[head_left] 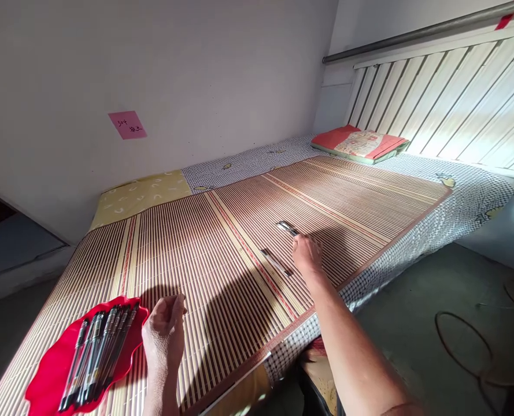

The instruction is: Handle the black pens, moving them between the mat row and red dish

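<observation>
My right hand (307,252) is closed over the middle of the bed, its fingers on one end of a clear pen with dark parts (287,227). Just left of that hand, a second pen (276,262) lies on the striped bamboo mat (239,231). My left hand (165,323) hovers beside a red scalloped plate (51,375), fingers curled and thumb pressed to them; nothing shows in its grip. Several clear pens with black caps (98,352) lie side by side on the plate.
A folded red and floral cloth or pillow (361,143) lies at the bed's far end, before a white slatted headboard (447,104). A pink note (127,125) is on the wall. On the floor at right is a looped cable (465,320). Checked sheet (477,190) borders the mat.
</observation>
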The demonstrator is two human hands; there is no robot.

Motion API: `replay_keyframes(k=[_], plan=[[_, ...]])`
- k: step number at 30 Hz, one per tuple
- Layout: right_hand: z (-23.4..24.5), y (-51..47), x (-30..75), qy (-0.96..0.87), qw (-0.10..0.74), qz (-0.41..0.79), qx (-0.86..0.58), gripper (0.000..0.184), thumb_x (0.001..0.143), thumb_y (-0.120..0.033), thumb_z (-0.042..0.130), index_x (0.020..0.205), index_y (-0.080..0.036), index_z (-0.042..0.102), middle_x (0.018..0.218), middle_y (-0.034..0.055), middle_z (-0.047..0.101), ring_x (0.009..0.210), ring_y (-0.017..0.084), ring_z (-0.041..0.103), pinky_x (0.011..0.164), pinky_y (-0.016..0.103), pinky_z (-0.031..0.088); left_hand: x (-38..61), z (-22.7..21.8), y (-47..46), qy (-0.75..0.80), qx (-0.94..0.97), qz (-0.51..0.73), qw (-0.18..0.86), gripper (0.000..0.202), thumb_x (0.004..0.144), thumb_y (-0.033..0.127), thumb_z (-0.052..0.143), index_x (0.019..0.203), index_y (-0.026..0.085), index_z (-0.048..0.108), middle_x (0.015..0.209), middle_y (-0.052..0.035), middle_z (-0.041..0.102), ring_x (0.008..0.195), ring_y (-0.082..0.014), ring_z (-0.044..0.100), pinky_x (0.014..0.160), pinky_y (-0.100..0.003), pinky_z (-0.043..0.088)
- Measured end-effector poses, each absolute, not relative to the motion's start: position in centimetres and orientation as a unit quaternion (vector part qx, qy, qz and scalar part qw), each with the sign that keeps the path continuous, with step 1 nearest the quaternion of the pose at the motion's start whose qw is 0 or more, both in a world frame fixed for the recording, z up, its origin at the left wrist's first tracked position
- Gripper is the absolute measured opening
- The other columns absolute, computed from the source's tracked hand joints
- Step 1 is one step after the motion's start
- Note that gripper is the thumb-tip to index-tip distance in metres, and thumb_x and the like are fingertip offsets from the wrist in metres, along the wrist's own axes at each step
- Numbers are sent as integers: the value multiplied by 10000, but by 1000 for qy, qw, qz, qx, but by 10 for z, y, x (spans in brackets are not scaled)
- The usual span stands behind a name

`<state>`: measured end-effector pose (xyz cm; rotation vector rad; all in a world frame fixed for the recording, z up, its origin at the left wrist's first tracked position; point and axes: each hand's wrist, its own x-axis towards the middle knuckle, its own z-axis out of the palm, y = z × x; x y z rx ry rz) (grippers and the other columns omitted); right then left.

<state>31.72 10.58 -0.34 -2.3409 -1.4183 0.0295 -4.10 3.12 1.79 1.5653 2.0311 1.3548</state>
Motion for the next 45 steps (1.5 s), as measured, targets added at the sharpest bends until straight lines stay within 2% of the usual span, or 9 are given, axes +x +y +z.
replay_keyframes(k=[3, 9, 16, 22, 27, 31, 35, 40, 45], plan=[[-3, 106, 318, -503, 210, 0, -838, 311, 1019, -113, 451, 1197, -117, 705, 1225, 199, 703, 1235, 304, 589, 939, 384, 391, -38, 21, 30, 697, 535, 460, 125, 348, 806, 533, 616, 747, 202, 706, 624, -38, 720, 619, -223, 702, 565, -298, 501], [-6, 107, 319, -509, 201, 16, -837, 287, 1007, -100, 450, 1107, -112, 718, 1171, 193, 725, 1181, 296, 614, 939, 389, 386, -35, 25, 28, 694, 541, 456, 130, 345, 799, 533, 608, 719, 207, 686, 599, -31, 694, 589, -210, 676, 563, -292, 501], [-7, 107, 319, -510, 203, 12, -836, 305, 1001, -95, 443, 1140, -99, 714, 1198, 213, 709, 1190, 311, 609, 933, 400, 387, -33, 25, 29, 700, 535, 453, 136, 347, 784, 534, 606, 728, 202, 691, 608, -33, 699, 589, -204, 672, 570, -288, 496], [-9, 108, 320, -502, 216, 4, -837, 333, 1012, -126, 424, 1200, -113, 699, 1224, 197, 698, 1204, 310, 597, 942, 388, 381, -33, 23, 28, 697, 538, 455, 130, 354, 800, 536, 602, 719, 200, 681, 605, -26, 683, 559, -187, 644, 526, -269, 468], [-11, 109, 320, -500, 205, 13, -841, 319, 992, -101, 439, 1150, -93, 716, 1214, 226, 691, 1201, 325, 595, 951, 403, 378, -32, 25, 27, 706, 532, 449, 133, 356, 796, 540, 610, 749, 200, 706, 633, -36, 710, 609, -211, 682, 561, -285, 486], [-10, 109, 319, -505, 210, 21, -837, 314, 1003, -113, 445, 1178, -108, 704, 1185, 198, 710, 1164, 302, 618, 937, 387, 390, -32, 24, 28, 705, 532, 448, 135, 361, 797, 544, 613, 770, 199, 714, 645, -38, 716, 620, -215, 689, 557, -285, 483], [-8, 107, 320, -496, 233, 19, -836, 313, 1000, -124, 453, 1197, -110, 696, 1234, 199, 694, 1213, 321, 589, 965, 403, 386, -34, 21, 28, 704, 530, 451, 142, 361, 798, 546, 613, 758, 199, 706, 633, -28, 698, 604, -204, 670, 561, -283, 480], [-17, 110, 322, -491, 282, 51, -823, 320, 966, -87, 453, 1139, -83, 721, 1194, 237, 705, 1191, 344, 610, 996, 448, 404, -34, 19, 29, 707, 528, 448, 144, 377, 801, 563, 616, 787, 200, 716, 650, -31, 713, 655, -221, 699, 594, -295, 492], [-29, 115, 346, -437, 458, 84, -769, 355, 902, -70, 439, 1069, -134, 746, 1114, 172, 761, 1036, 272, 697, 898, 402, 525, -32, 23, 28, 707, 527, 448, 148, 375, 786, 563, 608, 751, 201, 698, 632, -29, 700, 608, -211, 669, 570, -291, 480]])
